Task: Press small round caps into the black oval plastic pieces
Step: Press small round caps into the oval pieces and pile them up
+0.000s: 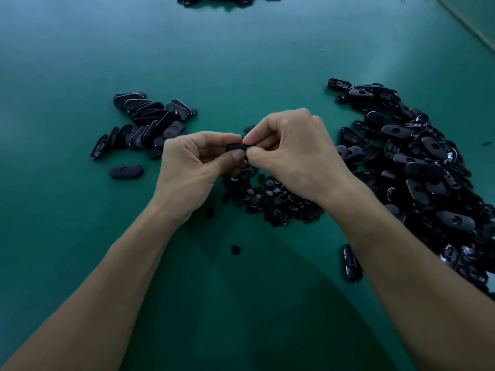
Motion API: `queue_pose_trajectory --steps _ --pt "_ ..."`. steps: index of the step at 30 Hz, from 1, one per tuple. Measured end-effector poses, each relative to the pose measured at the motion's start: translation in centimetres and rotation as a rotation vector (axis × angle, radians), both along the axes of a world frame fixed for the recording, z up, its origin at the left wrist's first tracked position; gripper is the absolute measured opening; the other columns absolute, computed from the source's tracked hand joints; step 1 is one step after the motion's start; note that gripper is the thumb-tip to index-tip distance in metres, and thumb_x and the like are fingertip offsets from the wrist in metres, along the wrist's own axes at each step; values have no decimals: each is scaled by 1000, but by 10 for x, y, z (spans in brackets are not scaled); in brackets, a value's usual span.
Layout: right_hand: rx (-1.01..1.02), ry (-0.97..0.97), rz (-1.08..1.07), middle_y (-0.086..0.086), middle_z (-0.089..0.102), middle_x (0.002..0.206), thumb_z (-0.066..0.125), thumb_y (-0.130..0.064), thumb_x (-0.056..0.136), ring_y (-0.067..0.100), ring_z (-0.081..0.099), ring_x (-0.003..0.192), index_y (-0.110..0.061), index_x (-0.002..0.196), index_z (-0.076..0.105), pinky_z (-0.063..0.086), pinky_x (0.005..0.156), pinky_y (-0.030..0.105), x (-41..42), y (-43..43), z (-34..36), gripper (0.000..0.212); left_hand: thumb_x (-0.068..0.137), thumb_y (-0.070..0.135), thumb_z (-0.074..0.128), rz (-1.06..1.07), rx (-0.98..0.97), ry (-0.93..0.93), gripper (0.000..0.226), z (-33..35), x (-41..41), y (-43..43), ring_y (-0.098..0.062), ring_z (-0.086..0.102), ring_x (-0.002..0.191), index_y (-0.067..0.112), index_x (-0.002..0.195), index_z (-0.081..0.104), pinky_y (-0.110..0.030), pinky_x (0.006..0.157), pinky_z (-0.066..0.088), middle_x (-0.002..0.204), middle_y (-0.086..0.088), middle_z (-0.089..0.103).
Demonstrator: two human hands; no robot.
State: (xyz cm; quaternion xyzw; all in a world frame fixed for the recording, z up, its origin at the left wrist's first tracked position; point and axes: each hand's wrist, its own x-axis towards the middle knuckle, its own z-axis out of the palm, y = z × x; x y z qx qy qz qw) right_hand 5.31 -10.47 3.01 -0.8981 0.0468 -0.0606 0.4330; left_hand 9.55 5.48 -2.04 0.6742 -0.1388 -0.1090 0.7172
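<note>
A: Both hands meet at centre: left hand (pixel 198 163) and right hand (pixel 293 153) each pinch the same black oval piece (pixel 235 147), fingers curled round it.
B: And the caps?
A: Cap pile (pixel 267 200) just under the hands at 5 o'clock on the green table (pixel 241 62). Oval heap (pixel 417 170) at 3 o'clock, stacked ovals (pixel 150 121) at 10.
</note>
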Motion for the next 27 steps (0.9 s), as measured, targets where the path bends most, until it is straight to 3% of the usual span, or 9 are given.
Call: queue_pose_trajectory --steps 6,13,15,17,20,23,25,27 --pt "-4 19 -4 -13 71 70 73 -12 80 -8 66 68 -22 85 77 48 63 4 0 0 3 12 68 16 80 41 -20 14 22 1 -1 1 -11 72 66 14 89 75 -21 64 57 77 -1 77" --pt "1 14 35 -18 71 78 72 -9 85 -12 66 73 -21 93 79 48 71 4 -2 -5 7 16 78 2 81 106 64 -151 20 -1 -2 1 -9 71 65 19 89 75 -22 66 57 77 5 77" --pt "-48 21 17 -13 74 90 69 -13 89 -6 68 82 -22 104 77 50 82 9 0 -9 7 18 81 4 79 186 106 -206 21 -3 1 3 -9 70 67 21 92 75 -24 69 57 78 8 76" --pt "-208 43 -55 -5 70 116 65 -19 94 2 62 101 -23 121 70 45 99 17 3 -21 5 27 83 7 78 295 137 -238 19 -4 7 8 -11 70 66 20 98 75 -28 69 57 80 6 76" --pt "-545 178 -242 5 43 149 57 -22 99 23 37 135 -26 140 54 28 113 41 7 -48 -1 42 87 16 75 448 223 -287 16 -4 17 20 -12 71 66 19 103 75 -30 65 59 84 4 75" --pt "-653 395 -374 12 32 155 49 -23 99 34 25 142 -31 146 45 22 114 50 10 -67 -7 47 88 27 73 522 374 -361 11 -1 22 27 -1 67 65 30 98 74 -25 67 58 80 18 71" --pt "-676 493 -398 16 38 149 45 -24 100 39 29 138 -30 146 44 24 112 51 11 -72 -12 46 86 33 72 550 502 -394 11 0 23 30 6 61 63 31 96 76 -20 68 54 77 24 66" --pt "-708 485 -406 17 45 142 44 -23 102 41 37 132 -30 144 46 31 108 51 9 -72 -15 43 85 39 71 572 610 -364 11 1 23 32 3 63 69 33 93 75 -25 70 54 76 21 67"
